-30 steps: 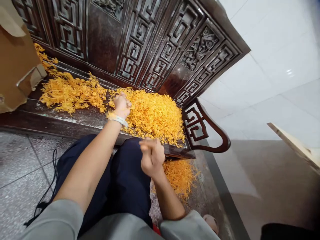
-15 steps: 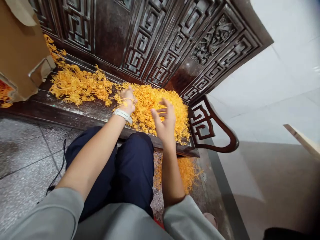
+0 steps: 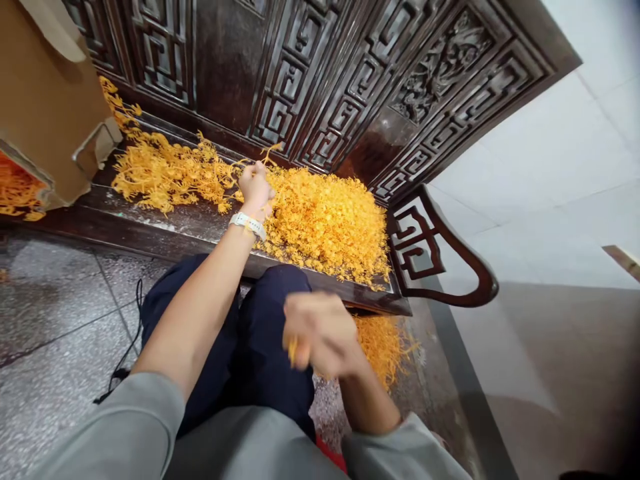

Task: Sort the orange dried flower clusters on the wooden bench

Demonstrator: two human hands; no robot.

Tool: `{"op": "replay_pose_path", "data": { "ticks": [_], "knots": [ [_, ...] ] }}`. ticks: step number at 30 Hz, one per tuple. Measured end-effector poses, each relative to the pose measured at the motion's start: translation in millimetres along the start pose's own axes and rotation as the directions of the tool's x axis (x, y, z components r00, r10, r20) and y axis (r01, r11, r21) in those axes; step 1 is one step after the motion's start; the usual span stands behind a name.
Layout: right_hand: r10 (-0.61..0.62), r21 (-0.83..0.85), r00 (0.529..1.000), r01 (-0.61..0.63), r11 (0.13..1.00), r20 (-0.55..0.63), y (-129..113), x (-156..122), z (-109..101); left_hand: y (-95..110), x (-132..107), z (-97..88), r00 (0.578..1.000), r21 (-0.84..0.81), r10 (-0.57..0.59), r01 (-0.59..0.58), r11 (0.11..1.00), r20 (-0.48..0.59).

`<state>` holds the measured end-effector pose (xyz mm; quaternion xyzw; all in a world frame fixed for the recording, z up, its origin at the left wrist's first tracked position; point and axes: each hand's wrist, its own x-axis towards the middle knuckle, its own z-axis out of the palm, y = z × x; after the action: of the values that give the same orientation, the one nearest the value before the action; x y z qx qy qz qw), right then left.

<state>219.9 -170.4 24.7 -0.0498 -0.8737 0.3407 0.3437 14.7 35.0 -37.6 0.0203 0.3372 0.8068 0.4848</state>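
Here your left hand (image 3: 256,189) is stretched out over the carved wooden bench (image 3: 165,230), fist clenched on a thin orange sprig (image 3: 264,155) whose forked tip sticks up above the knuckles. A white wristband (image 3: 247,225) circles that wrist. The hand sits at the near-left edge of the big heap of orange plastic pieces (image 3: 327,223), a dense, frizzy mound of small branching bits piled toward the right end of the seat, up against the dark fretwork backrest (image 3: 310,73). A looser spread of longer, twiggy sprigs (image 3: 165,175) trails toward the left end, where a brown cardboard box (image 3: 43,113) stands with more orange showing at its lower edge.

Your right hand (image 3: 320,333) is low over your dark-trousered knee (image 3: 280,313), blurred, fingers curled in a loose grip around a small orange piece (image 3: 293,350) that peeks out below them. Just beyond it, a second fuzzy orange pile (image 3: 383,347) lies on the speckled stone floor (image 3: 45,320) beneath the seat's front edge, beside the curved armrest (image 3: 440,267).

Half a second ago that right hand was open and up over the big heap; it has since pulled back down to your lap and closed. Your left hand has hardly shifted, though the sprig tip now rises clear above it.
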Motion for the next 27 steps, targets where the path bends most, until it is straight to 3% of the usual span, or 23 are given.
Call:
{"op": "replay_pose_path", "data": {
  "ticks": [2,4,5,6,8,9,10,11,12,13,14,17,19,22,24,25,27],
  "knots": [
    [0.007,0.096,1.000,-0.006,0.995,-0.011,-14,-4,-16,11,3,-0.4,0.998,-0.045,-0.060,0.061,0.997,0.021],
    [0.148,0.100,0.970,-0.131,0.986,-0.193,1,0,-39,23,1,-1.7,0.973,-0.092,-0.170,0.186,0.978,0.158],
    [0.262,0.138,0.901,-0.227,0.964,-0.346,18,3,-52,28,-1,-2.2,0.948,-0.107,-0.211,0.242,0.964,0.237],
    [0.381,0.241,0.777,-0.297,0.924,-0.501,40,5,-64,32,-5,-2.7,0.924,-0.118,-0.237,0.282,0.952,0.299],
    [0.632,0.494,0.548,-0.399,0.773,-0.547,87,7,-81,38,-16,-2.8,0.896,-0.136,-0.257,0.324,0.936,0.363],
    [0.714,0.572,0.421,-0.427,0.700,-0.560,109,6,-84,40,-22,-2.5,0.890,-0.140,-0.262,0.333,0.932,0.373],
    [0.755,0.619,0.329,-0.433,0.655,-0.568,126,4,-82,40,-28,-2.0,0.887,-0.140,-0.268,0.340,0.930,0.377],
    [0.782,0.657,0.267,-0.429,0.620,-0.564,139,2,-76,40,-33,-1.3,0.883,-0.138,-0.274,0.348,0.927,0.382],
    [0.802,0.687,0.241,-0.418,0.595,-0.547,147,1,-68,39,-37,-0.4,0.877,-0.134,-0.281,0.356,0.925,0.389],
    [0.825,0.719,0.255,-0.405,0.565,-0.504,151,0,-57,37,-41,0.6,0.871,-0.131,-0.288,0.365,0.922,0.399],
    [0.852,0.755,0.300,-0.397,0.521,-0.430,151,1,-47,35,-44,1.5,0.863,-0.127,-0.295,0.374,0.919,0.410],
    [0.870,0.821,0.464,-0.426,0.381,-0.163,147,9,-26,29,-48,4.2,0.841,-0.087,-0.329,0.402,0.912,0.429],
    [0.850,0.811,0.510,-0.437,0.389,-0.132,147,16,-22,27,-49,5.9,0.816,-0.022,-0.389,0.439,0.898,0.428],
    [0.808,0.730,0.479,-0.404,0.551,-0.344,149,17,-22,29,-48,9.2,0.788,0.040,-0.460,0.488,0.872,0.409],
    [0.698,0.558,0.467,-0.420,0.716,-0.543,143,10,-18,32,-45,11.7,0.808,-0.004,-0.439,0.478,0.878,0.393],
    [0.615,0.422,0.491,-0.452,0.786,-0.618,136,5,-13,33,-44,13.0,0.827,-0.039,-0.417,0.464,0.885,0.377],
    [0.446,0.116,0.596,-0.508,0.854,-0.668,117,-6,-1,32,-43,15.7,0.861,-0.091,-0.386,0.436,0.895,0.331]
  ]
}}
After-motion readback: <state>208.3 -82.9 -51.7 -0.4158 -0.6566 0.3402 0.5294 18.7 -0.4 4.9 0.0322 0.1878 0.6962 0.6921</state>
